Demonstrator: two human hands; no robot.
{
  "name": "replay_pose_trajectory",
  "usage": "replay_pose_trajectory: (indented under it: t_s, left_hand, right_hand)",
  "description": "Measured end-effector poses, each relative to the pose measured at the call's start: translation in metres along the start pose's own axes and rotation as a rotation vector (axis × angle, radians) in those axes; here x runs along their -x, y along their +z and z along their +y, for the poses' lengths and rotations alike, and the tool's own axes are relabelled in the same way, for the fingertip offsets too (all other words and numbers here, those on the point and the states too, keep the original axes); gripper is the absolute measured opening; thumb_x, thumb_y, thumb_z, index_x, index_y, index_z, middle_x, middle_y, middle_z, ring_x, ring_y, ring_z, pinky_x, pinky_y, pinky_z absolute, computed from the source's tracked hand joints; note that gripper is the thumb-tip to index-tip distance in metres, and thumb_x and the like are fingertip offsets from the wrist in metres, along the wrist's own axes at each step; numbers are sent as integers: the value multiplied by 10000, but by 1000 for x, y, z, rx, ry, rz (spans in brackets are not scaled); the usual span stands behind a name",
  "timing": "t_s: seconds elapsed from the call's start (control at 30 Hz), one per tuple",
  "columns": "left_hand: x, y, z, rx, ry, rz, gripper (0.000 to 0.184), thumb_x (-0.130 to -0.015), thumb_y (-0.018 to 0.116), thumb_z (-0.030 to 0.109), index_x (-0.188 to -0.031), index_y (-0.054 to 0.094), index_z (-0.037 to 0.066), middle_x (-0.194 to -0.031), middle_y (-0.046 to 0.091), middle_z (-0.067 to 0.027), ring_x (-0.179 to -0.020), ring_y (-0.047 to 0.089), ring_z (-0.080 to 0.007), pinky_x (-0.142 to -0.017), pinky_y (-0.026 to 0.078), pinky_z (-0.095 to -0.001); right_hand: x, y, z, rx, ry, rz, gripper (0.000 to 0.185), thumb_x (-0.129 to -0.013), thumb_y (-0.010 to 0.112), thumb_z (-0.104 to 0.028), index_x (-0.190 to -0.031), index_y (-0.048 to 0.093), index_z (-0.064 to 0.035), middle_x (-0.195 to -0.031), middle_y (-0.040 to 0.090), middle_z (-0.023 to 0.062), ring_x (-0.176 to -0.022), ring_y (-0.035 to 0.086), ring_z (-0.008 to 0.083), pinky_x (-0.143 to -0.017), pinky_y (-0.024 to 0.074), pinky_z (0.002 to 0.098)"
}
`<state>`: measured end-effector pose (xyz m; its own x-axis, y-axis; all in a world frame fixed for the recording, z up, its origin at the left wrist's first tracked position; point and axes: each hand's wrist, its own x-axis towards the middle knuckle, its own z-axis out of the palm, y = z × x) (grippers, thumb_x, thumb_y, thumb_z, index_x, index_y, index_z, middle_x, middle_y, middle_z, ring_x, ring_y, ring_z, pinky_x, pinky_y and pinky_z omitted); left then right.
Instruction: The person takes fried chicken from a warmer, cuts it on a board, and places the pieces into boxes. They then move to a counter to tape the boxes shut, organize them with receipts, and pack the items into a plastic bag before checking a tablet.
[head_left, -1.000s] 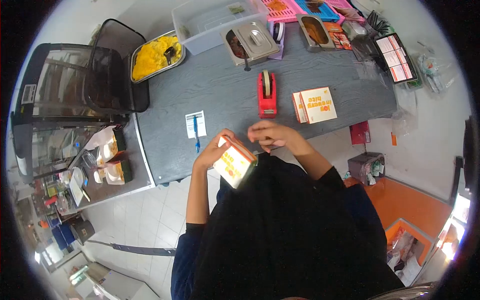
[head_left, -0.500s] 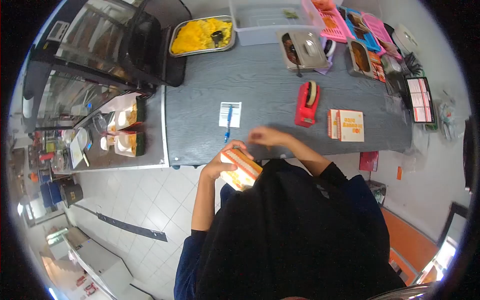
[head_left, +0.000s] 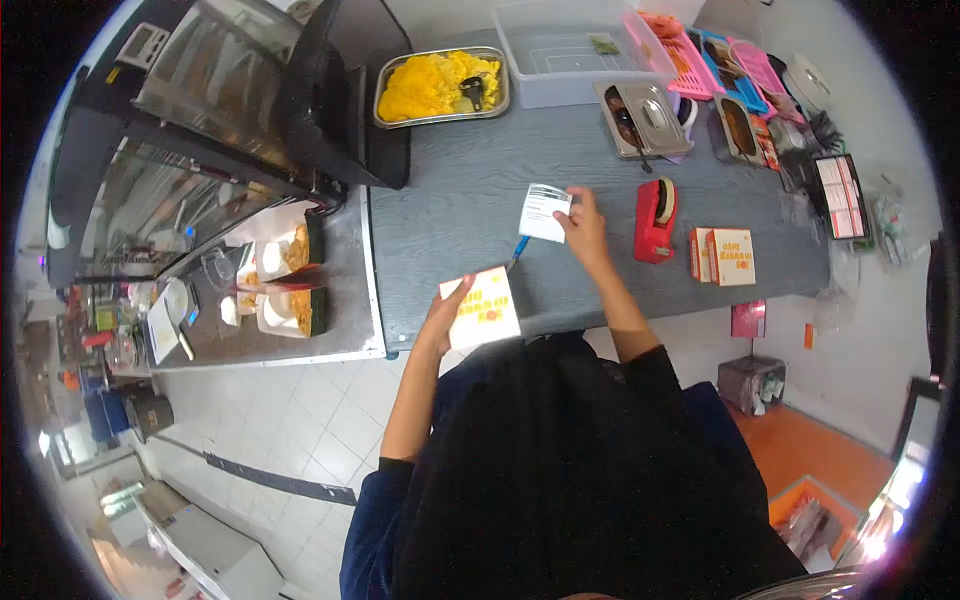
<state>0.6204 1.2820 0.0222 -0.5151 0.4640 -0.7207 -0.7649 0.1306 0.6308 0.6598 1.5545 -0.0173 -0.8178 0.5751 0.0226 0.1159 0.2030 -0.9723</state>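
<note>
My left hand [head_left: 447, 312] is closed around a small white food box [head_left: 484, 312] with orange lettering, held at the front edge of the dark table. Between the fingers and thumb of my right hand [head_left: 586, 226] is a printed paper slip [head_left: 543, 212], lifted off the tabletop. Part of a blue pen [head_left: 519, 249] shows on the table, below the slip and above the box. To the right of my right hand stands a red tape dispenser [head_left: 655, 222]. Further right lie matching lettered boxes [head_left: 733, 257].
A metal tray of yellow food [head_left: 440, 86] with a black scoop stands at the back, beside a clear plastic tub [head_left: 585, 80]. Lidded steel containers [head_left: 655, 120] and coloured baskets are at back right. Open boxes of food [head_left: 290, 312] sit on the left counter.
My right hand has reached forward and picked the slip up from the table. The box in my left hand has turned so its lettered face shows. The whole view has shifted slightly.
</note>
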Motion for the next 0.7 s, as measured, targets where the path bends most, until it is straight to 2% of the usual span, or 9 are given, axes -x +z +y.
replay_pose_trajectory:
  t_s: [0.07, 0.13, 0.2, 0.27, 0.43, 0.47, 0.5, 0.6, 0.7]
  left_hand:
    - [-21, 17, 5, -49, 49, 66, 584, -867, 533, 509, -1123, 520, -16, -956, 645, -119, -771, 659, -171, -652, 555, -297]
    - [-42, 34, 9, 39, 41, -83, 551, -863, 554, 494, -1097, 495, -1, -951, 631, -120, -832, 641, -182, -673, 544, -324]
    - [-47, 67, 10, 69, 87, -110, 556, -863, 553, 498, -1095, 488, -3, -951, 627, -120, -825, 639, -179, -667, 543, -325]
    - [-47, 90, 14, -68, 154, -108, 505, -849, 616, 418, -1083, 475, -7, -949, 615, -126, -811, 628, -172, -671, 535, -318]
    - [-31, 114, 29, -78, 180, -171, 464, -812, 694, 311, -1062, 466, -6, -919, 601, -118, -785, 612, -163, -677, 521, -292]
    - [-22, 119, 36, -81, 209, -178, 466, -815, 691, 309, -1071, 463, -7, -918, 599, -114, -793, 608, -160, -681, 518, -287]
    - [-12, 125, 42, -83, 239, -184, 468, -818, 688, 308, -1080, 461, -7, -917, 596, -111, -802, 605, -158, -684, 515, -283]
    - [14, 140, 59, -105, 316, -193, 461, -839, 664, 283, -1128, 447, -4, -933, 583, -103, -833, 591, -147, -696, 505, -270]
    - [31, 151, 68, -81, 343, -219, 457, -850, 649, 279, -1144, 441, -3, -957, 576, -107, -845, 586, -143, -705, 505, -272]
  right_hand:
    - [18, -26, -55, -208, 93, -120, 479, -779, 700, -106, -1175, 434, -65, -678, 622, 41, -608, 583, 116, -542, 444, 252]
    - [45, -35, -89, -258, 233, -275, 560, -775, 708, -102, -1227, 380, -60, -706, 626, 36, -643, 568, 66, -549, 439, 230]
    - [65, -33, -93, -13, 276, -215, 563, -718, 754, -124, -1178, 434, -72, -616, 607, 39, -557, 573, 118, -514, 445, 279]
    - [78, -32, -80, 249, 91, -105, 492, -722, 758, -183, -1112, 489, -51, -610, 569, 27, -539, 532, 124, -498, 412, 299]
    - [70, -107, -6, 470, -81, 759, 457, -767, 714, -345, -1050, 545, -29, -676, 564, 42, -588, 523, 171, -575, 422, 313]
    - [70, -130, 22, 627, -89, 773, 434, -791, 689, -356, -1041, 559, -26, -702, 576, 55, -594, 533, 180, -597, 434, 311]
    - [68, -148, 42, 785, -99, 783, 416, -815, 664, -367, -1031, 574, -24, -728, 588, 67, -601, 543, 189, -619, 445, 309]
    - [61, -165, 57, 198, 204, 345, 360, -857, 618, -352, -974, 613, -12, -823, 608, 89, -630, 566, 192, -650, 463, 309]
    - [56, -166, 45, 15, 467, 277, 314, -875, 605, -315, -938, 639, -9, -912, 617, 91, -677, 597, 174, -639, 453, 268]
